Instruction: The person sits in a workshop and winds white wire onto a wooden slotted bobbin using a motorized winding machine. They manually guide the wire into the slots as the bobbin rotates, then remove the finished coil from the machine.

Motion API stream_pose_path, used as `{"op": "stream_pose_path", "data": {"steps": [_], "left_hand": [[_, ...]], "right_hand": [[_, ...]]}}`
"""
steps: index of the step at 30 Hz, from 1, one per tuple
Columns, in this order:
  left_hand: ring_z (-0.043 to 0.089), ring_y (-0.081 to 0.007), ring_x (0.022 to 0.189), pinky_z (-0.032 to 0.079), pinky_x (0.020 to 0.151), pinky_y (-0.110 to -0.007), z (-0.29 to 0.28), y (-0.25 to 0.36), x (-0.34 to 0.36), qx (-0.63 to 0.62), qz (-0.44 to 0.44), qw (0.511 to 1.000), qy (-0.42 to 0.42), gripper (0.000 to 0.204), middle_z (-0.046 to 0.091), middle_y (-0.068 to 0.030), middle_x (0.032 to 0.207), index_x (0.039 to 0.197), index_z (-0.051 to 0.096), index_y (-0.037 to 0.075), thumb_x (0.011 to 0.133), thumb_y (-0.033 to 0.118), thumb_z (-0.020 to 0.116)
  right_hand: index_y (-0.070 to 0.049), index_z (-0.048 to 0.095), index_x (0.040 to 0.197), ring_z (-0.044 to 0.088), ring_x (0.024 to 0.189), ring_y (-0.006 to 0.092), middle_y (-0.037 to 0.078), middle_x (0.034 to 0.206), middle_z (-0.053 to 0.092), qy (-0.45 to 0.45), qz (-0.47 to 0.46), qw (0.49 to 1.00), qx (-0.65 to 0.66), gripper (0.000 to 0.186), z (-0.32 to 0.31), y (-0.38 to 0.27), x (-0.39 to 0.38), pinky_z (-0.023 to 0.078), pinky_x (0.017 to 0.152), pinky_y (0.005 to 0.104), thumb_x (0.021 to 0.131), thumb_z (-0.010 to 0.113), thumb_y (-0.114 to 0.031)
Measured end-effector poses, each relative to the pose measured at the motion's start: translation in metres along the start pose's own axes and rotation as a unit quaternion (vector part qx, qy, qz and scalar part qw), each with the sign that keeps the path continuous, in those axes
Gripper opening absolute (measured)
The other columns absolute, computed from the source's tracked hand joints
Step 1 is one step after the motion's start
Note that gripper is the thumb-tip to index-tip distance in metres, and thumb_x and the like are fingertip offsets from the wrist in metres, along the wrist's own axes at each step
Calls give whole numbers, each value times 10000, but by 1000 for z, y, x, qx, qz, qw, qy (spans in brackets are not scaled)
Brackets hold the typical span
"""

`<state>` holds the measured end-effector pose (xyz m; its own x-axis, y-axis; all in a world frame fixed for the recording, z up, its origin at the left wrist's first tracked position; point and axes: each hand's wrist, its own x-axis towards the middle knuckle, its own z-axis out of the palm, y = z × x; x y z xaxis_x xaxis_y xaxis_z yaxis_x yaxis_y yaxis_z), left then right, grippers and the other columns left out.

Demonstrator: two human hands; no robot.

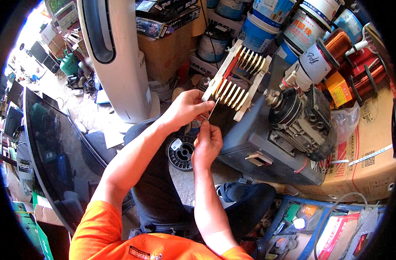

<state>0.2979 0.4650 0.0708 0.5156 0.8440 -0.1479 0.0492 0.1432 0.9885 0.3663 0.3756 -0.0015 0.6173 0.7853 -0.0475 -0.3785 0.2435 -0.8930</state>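
Note:
A cream coil-winding former with rows of slotted ribs is mounted tilted beside a dark grey box. Red strands lie along its left side. My left hand is closed at the former's lower left end, its thumb pressing near the ribs. Just below, my right hand pinches a thin wire that runs up to the former. The fingertips of both hands are close together but apart. What lies behind my left fingers is hidden.
An electric motor rests on the grey box. Copper wire spools and blue buckets crowd the back right. A white tower appliance stands left; a dark screen panel leans nearby. A black spool lies below my hands.

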Motion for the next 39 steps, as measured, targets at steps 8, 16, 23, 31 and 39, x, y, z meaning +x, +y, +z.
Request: {"op": "stream_pose_path", "data": {"steps": [8, 16, 23, 31, 39], "left_hand": [[582, -92, 743, 484, 657, -242, -1, -3, -2, -18, 43, 999, -7, 284, 604, -33, 830, 973, 539, 30, 864, 248, 684], [556, -78, 733, 479, 660, -243, 3, -9, 0, 18, 138, 990, -14, 275, 607, -18, 816, 977, 583, -1, 898, 256, 641], [556, -70, 685, 490, 625, -274, 7, -14, -16, 178, 61, 982, -25, 395, 651, -46, 747, 942, 674, -26, 952, 339, 522], [541, -77, 643, 482, 607, -292, 11, -16, -15, 203, 68, 977, -3, 389, 638, -84, 688, 916, 663, -34, 939, 332, 532], [562, -96, 622, 480, 591, -310, 9, -16, -13, 234, 63, 970, -11, 371, 621, -112, 662, 906, 656, -23, 932, 325, 530]], "right_hand": [[-68, 556, 770, 307, 445, 6, -55, 569, 425, -1, 2, 1000, -4, 218, 4, -2, 1, 211, 385, 187, 928, 603, -211], [-67, 543, 762, 322, 460, 12, -49, 584, 443, 10, 1, 1000, -24, 229, 5, -8, 3, 224, 400, 191, 928, 603, -214], [-51, 547, 785, 375, 517, 24, -33, 640, 492, 7, -1, 1000, -8, 217, 10, -14, 3, 275, 449, 193, 939, 584, -199], [-28, 565, 816, 405, 559, 18, -29, 675, 530, -6, 33, 999, 38, 211, 4, -10, 6, 308, 487, 180, 946, 575, -195], [-41, 563, 809, 376, 524, 14, -32, 648, 513, -8, 49, 998, 25, 215, 1, -8, 6, 277, 456, 186, 947, 570, -205]]}}
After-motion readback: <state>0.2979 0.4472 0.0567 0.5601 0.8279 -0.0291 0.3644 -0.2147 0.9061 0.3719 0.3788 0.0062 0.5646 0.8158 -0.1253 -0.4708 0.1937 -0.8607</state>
